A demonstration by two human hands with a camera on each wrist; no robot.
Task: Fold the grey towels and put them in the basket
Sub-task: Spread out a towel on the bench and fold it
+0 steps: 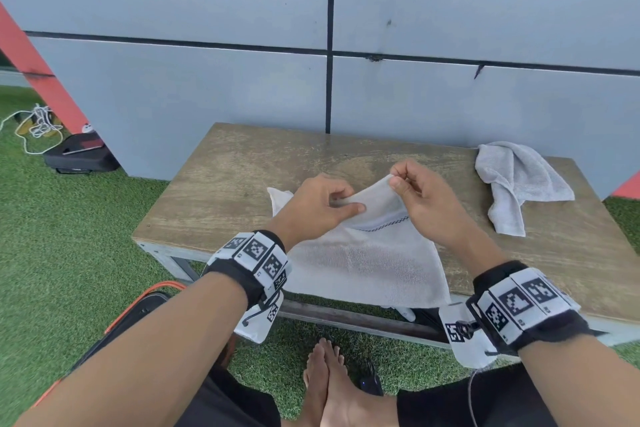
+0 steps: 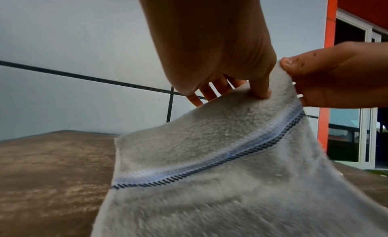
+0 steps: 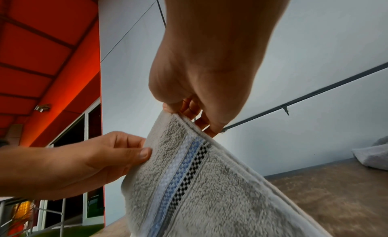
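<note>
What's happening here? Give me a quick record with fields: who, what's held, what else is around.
Doer: a person, bare hands
Left hand: pinches the towel's raised edge
Right hand: pinches the same edge at its corner
Held towel: grey, striped band, lower part draped on the table
Second towel: crumpled, far right of the table
Basket: not in view

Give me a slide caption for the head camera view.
Left hand and right hand pinch a grey towel's edge above the wooden table; a second towel lies crumpled.
</note>
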